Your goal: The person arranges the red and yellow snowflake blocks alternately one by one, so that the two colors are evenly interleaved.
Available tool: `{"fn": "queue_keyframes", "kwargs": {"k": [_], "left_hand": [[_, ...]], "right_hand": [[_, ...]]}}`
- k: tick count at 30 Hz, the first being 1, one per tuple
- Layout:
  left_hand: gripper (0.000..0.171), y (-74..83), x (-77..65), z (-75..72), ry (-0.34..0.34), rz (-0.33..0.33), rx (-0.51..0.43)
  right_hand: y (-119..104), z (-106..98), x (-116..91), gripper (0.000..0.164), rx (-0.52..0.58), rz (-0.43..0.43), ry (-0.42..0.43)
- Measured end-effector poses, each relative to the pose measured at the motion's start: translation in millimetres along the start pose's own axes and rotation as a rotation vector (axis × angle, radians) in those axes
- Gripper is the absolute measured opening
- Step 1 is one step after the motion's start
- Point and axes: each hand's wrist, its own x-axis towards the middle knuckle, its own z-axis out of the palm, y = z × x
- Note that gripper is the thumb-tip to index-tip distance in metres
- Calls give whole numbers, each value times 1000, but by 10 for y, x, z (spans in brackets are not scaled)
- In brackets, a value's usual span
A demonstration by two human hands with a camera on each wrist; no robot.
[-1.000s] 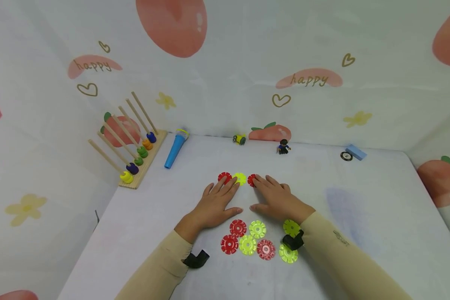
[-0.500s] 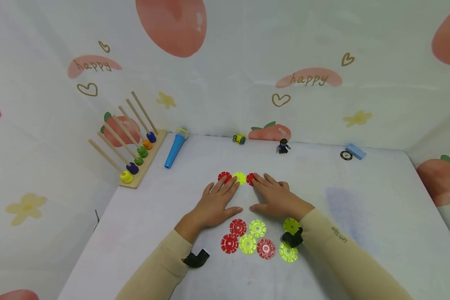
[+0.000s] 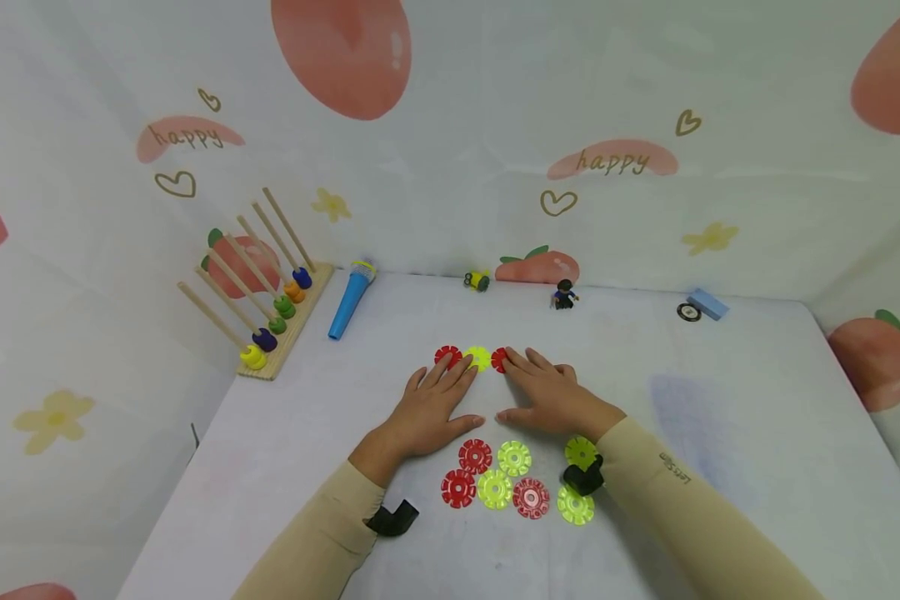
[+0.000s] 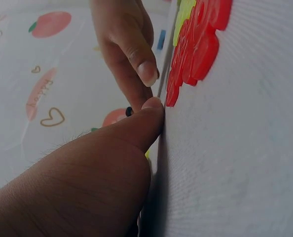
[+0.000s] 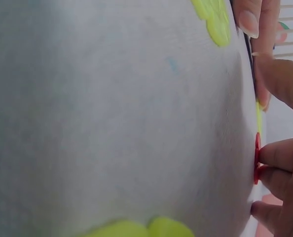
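Note:
Three notched plastic discs lie in a row across the table. My left hand [image 3: 427,414] lies spread, its fingertips on the left red disc [image 3: 445,353] and at the edge of the middle yellow disc [image 3: 482,355]. With extended fingers, my right hand [image 3: 558,398] presses on the right red disc [image 3: 498,361]; the right wrist view has two fingertips on that thin red disc [image 5: 257,170]. The fingers partly cover all three. Nearer me are several more discs, among them a red disc [image 3: 475,457] and a yellow-green disc [image 3: 514,458].
A wooden bead abacus [image 3: 285,333] stands at the left, beside a blue toy microphone [image 3: 351,300]. Along the back are a small yellow-green toy [image 3: 477,281], a toy figure [image 3: 564,294], a black round chip [image 3: 688,312] and a blue block [image 3: 708,303].
My right hand has slid the right red disc slightly left, narrowing the gap to the yellow disc. The left hand has stayed in place. The head view has shifted a little.

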Motion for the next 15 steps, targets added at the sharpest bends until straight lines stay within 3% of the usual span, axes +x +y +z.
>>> {"fn": "queue_keyframes", "kwargs": {"k": [15], "left_hand": [[86,-4,10,33,-15,-18,11]], "right_hand": [[27,0,-6,93,14,-1,0]]}}
